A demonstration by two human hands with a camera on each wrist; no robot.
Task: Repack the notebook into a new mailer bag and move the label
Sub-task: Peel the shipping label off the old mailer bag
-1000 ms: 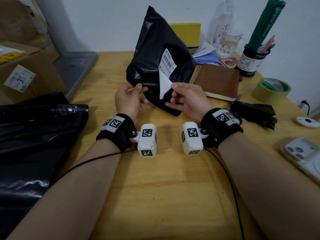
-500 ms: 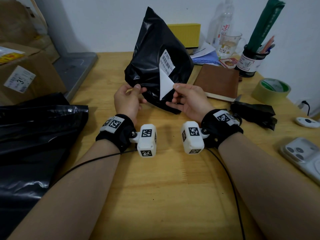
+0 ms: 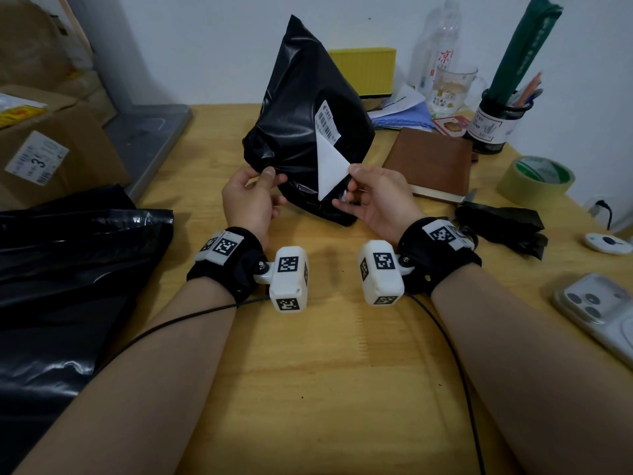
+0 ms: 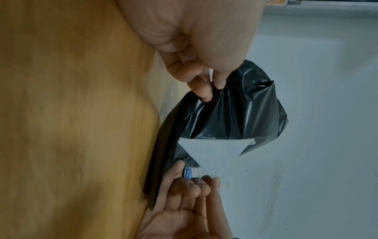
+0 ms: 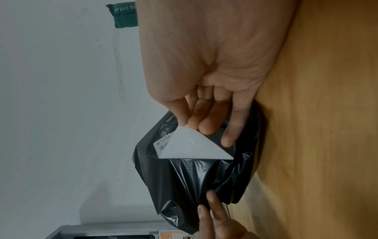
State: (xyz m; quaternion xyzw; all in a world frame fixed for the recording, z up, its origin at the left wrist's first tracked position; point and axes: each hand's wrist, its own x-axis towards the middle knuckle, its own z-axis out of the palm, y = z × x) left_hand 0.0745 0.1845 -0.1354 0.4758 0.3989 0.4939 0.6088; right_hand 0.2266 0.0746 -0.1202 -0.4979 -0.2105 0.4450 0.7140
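Notebook beside mailer bag, tape roll near

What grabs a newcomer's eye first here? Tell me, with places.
The crumpled black mailer bag held upright at the middle of the wooden table, with its white label half peeled into a triangle. The right hand pinches the label's loose corner while the left hand grips the bag's edge. A brown notebook lies just right of them.

Both forearms are bare, no sleeves, each with a black fabric wrist strap topped by a white tag plate printed with a black square code. A chunky white plastic camera block with the same square codes hangs off each strap on a small bracket with a silver screw. A thin black cable trails back along each arm.
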